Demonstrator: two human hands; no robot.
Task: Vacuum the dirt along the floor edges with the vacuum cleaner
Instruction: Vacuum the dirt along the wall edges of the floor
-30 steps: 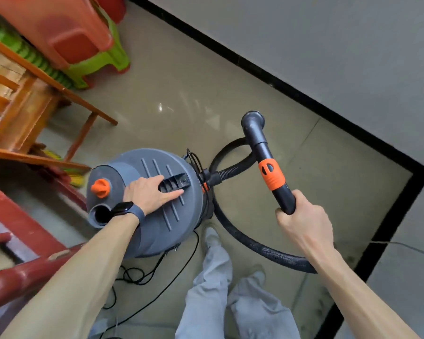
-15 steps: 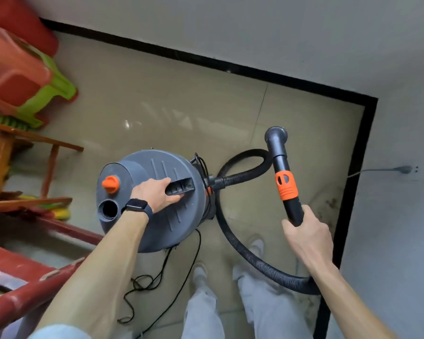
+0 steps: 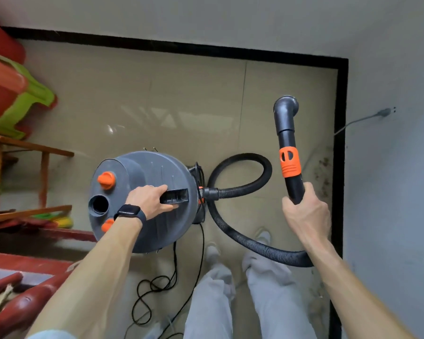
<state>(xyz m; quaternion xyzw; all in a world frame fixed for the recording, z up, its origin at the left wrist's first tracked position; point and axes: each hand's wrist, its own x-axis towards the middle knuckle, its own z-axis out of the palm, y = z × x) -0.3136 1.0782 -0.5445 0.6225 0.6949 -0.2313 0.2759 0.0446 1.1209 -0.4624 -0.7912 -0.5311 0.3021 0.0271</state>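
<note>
1. Gripping the top handle (image 3: 178, 198) of the vacuum cleaner (image 3: 154, 177): left hand (image 3: 148, 200), grip curled round it; canister left of centre.
2. Hose (image 3: 242, 237) loops right.
3. Right hand (image 3: 304, 216) grip wraps the wand (image 3: 289, 148), beside dirt (image 3: 324, 170) at right floor edge.

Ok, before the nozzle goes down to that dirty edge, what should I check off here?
1. Right hand grips the wand: ok.
2. Left hand holds the canister handle: ok.
3. Nozzle at the dirt by the right baseboard: not ok, it is over bare tile.
4. Hose free of kinks: ok, one open loop.
5. Power cord clear of the feet: not ok, it lies in loops beside the left shoe.
6. Suction on: cannot tell.
</note>
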